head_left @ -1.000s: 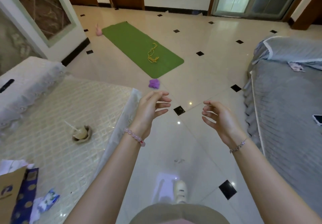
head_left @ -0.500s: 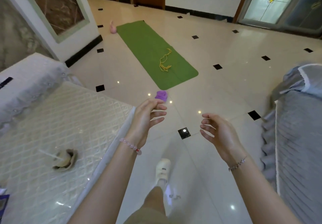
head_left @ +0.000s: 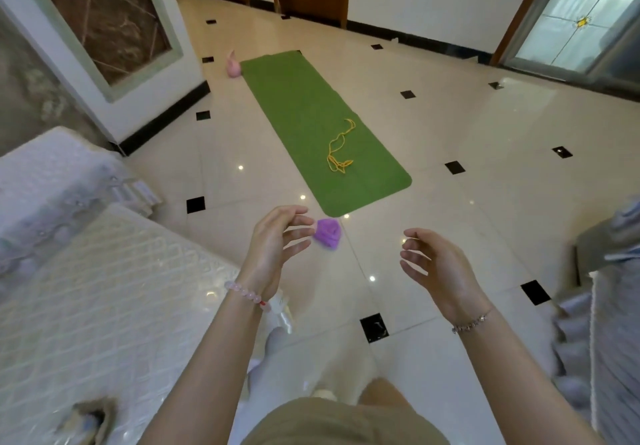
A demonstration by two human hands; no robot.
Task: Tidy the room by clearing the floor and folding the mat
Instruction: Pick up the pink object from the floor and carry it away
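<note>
My left hand (head_left: 273, 247) is loose, holds nothing | my right hand (head_left: 436, 264) too | purple thing (head_left: 328, 233) on the floor (head_left: 450, 209), just right of my left hand, nearer to it | green mat (head_left: 311, 122) runs far-left, yellow string (head_left: 341, 148) on it

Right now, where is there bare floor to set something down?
Bare floor lies between the green mat and the grey cover, and between the mat and the white quilted top. Crowded: the mat's near end, with the yellow cord on it and the purple bundle beside it.
</note>
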